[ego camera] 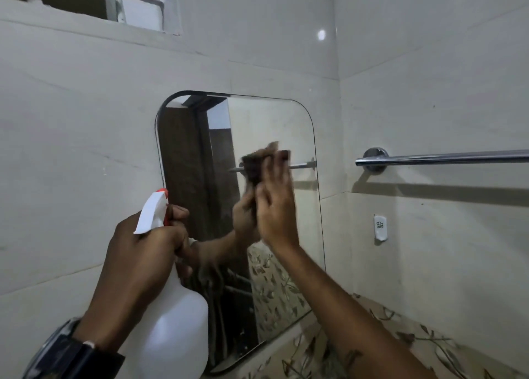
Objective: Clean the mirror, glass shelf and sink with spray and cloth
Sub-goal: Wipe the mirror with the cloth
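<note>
A rounded-corner mirror (272, 126) hangs on the pale tiled wall ahead. My right hand (276, 207) presses a dark brown cloth (253, 169) flat against the middle of the glass; the hand and cloth are blurred. My left hand (140, 252), with a dark watch at the wrist, grips the neck of a white spray bottle (177, 321) with a white and orange trigger head (153, 209), held in front of the mirror's lower left. The glass shelf and the sink are out of view.
A chrome towel rail (440, 159) runs along the right wall at cloth height. A small white wall fitting (380, 227) sits below it. A leaf-patterned tile band (423, 338) runs under the mirror. A window opening (86, 1) is at the top left.
</note>
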Tool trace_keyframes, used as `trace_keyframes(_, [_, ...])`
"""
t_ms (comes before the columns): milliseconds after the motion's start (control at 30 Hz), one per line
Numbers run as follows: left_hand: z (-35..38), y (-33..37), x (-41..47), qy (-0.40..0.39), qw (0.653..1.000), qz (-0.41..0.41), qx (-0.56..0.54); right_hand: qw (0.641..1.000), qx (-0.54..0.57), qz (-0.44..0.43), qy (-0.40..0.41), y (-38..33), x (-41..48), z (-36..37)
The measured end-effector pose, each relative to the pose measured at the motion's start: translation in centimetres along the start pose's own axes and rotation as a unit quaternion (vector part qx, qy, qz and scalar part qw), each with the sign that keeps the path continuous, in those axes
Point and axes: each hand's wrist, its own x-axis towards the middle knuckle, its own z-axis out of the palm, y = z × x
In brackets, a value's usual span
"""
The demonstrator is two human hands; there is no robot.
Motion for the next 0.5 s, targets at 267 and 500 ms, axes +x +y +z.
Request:
trace_keyframes(267, [-2.8, 0.4, -0.7, -0.032, 0.999, 0.004, 0.006, 0.99, 0.018, 0.125, 0.064, -1.4, 1.6, 0.6])
trace_keyframes(500, [-3.8, 0.5, -1.0, -0.012, 1.0, 0.001, -0.008, 0.987, -0.048, -0.154, -0.014, -1.3, -2.0, 2.3])
